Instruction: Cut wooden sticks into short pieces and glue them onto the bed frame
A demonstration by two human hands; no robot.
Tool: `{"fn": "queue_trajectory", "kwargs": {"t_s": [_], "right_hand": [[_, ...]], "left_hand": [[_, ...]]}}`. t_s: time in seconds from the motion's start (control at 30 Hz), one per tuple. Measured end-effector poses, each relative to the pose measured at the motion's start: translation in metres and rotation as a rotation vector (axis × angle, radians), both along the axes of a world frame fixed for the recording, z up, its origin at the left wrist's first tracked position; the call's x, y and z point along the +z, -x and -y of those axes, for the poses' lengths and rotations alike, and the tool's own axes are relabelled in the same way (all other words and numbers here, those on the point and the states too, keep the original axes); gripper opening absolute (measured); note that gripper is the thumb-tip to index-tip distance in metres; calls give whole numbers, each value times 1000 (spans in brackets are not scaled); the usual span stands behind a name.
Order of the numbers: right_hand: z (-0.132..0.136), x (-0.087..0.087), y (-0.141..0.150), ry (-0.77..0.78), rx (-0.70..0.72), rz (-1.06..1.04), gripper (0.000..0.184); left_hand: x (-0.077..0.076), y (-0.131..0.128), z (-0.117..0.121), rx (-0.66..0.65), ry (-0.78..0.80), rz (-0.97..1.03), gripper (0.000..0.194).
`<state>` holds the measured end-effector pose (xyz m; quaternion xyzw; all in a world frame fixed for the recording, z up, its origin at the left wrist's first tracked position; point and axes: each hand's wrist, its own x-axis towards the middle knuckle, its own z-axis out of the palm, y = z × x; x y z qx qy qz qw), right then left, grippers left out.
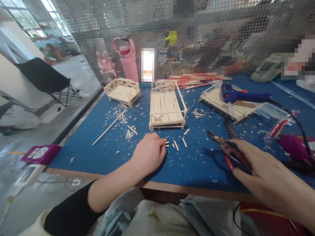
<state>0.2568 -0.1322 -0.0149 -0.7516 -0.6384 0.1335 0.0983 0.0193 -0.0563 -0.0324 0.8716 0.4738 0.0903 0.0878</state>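
Note:
My left hand (150, 153) rests low over the blue tabletop with its fingers closed; short wooden stick pieces (167, 143) poke out at the fingertips. More cut sticks (176, 145) lie just to its right. Around a pair of red-handled pliers (226, 146) my right hand (253, 164) is closed, the jaws pointing up and left above the table. Straight ahead of my left hand stands a small bed-shaped frame (165, 106) made of thin wooden sticks. A second dark tool (230, 128) lies behind the pliers, partly hidden.
A small stick-built bench (123, 92) stands back left. A blue glue gun (243, 95) lies on another stick frame (211, 95) at right, its cable curving down. Long sticks (194, 79) pile up along the perforated screen. A pink bottle (128, 62) and a lit phone (148, 65) stand behind.

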Motion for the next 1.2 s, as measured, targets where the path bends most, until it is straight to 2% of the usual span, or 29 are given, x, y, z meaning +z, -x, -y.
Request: {"fn": "queue_trajectory", "kwargs": {"t_s": [0.2, 0.43, 0.53, 0.77, 1.0, 1.2], "right_hand": [[-8, -14, -10, 22, -35, 191, 56], [-10, -30, -20, -264, 138, 415, 57], [-12, -33, -24, -312, 167, 425, 55], [-8, -30, -20, -282, 195, 449, 55], [-6, -26, -23, -275, 267, 594, 68], [-2, -20, -9, -412, 403, 572, 78]], "left_hand": [[1, 16, 1, -62, 24, 142, 33], [2, 21, -11, -109, 52, 83, 18], [-1, 18, -13, -102, 50, 78, 17], [0, 15, -9, -43, 47, 116, 18], [10, 17, -1, 59, 34, 364, 22], [16, 6, 20, -44, 38, 494, 22]]}}
